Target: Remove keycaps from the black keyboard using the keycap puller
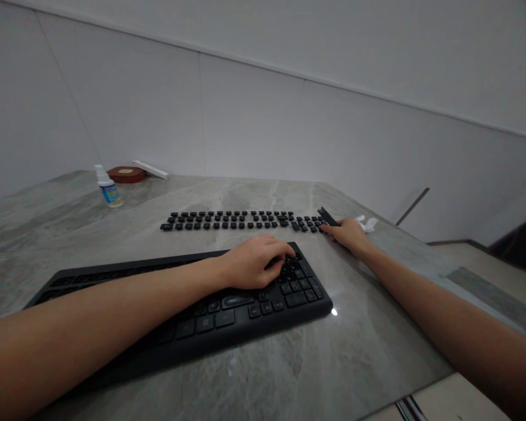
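A black keyboard [272,327] lies at a slant in front of me, with bare sockets along its upper rows and keys seated at the lower right. My left hand [263,261] rests over its right part, index finger reaching down near the number pad, thumb apart from it. Loose black keycaps [228,219] lie in rows on the table beyond the keyboard. At their right end my right hand [348,234] is closed round a dark, bar-shaped tool [328,216]. Its fingertips are beside the last keycaps; whether they touch one I cannot tell.
A white spray bottle [109,187] stands at the far left of the grey marbled table [263,386]. Behind it are a reddish-brown case [127,174] and a white strip [151,169]. Crumpled white tissue [367,224] lies past my right hand. The table's right edge drops off beside my right forearm.
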A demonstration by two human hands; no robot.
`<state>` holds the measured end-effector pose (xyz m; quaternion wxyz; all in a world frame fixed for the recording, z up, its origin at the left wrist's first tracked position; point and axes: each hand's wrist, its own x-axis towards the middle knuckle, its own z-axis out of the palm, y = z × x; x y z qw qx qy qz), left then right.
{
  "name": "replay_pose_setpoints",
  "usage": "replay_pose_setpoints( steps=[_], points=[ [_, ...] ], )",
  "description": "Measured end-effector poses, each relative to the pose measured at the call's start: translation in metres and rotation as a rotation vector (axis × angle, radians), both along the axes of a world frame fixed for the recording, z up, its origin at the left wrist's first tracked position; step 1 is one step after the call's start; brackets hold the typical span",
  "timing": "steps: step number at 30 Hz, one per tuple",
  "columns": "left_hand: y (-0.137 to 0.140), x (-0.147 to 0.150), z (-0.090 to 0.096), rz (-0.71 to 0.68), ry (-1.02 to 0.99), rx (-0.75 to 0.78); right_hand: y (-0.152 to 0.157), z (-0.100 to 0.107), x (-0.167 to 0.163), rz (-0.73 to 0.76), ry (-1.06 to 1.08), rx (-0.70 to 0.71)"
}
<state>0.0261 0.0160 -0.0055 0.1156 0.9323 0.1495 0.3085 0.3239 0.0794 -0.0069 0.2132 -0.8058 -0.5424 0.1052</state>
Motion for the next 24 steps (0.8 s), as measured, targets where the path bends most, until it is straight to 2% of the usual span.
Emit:
replay_pose_setpoints(
  steps=[4,7,11,14,17,20,24],
  points=[
    [0.0,0.0,0.001,-0.01,-0.005,-0.001,0.0,-0.001,0.002,-0.004,0.04,0.035],
    [-0.001,0.0,0.003,-0.014,0.01,-0.007,0.0,-0.001,0.004,-0.011,0.085,0.115],
    [-0.001,0.0,0.004,-0.02,0.013,0.008,-0.004,0.005,0.001,0.001,0.182,0.343],
    [0.0,0.0,0.002,-0.019,0.015,0.022,-0.014,0.01,-0.012,0.066,0.29,0.513],
    [0.0,0.0,0.002,-0.014,0.027,0.028,-0.032,0.013,-0.032,0.239,0.5,0.685],
    [0.0,-0.001,0.002,-0.013,0.031,0.027,-0.053,0.013,-0.053,0.402,0.489,0.695],
    [0.001,0.0,0.001,-0.009,0.028,0.04,-0.071,0.011,-0.069,0.866,0.433,0.749]
  ],
)
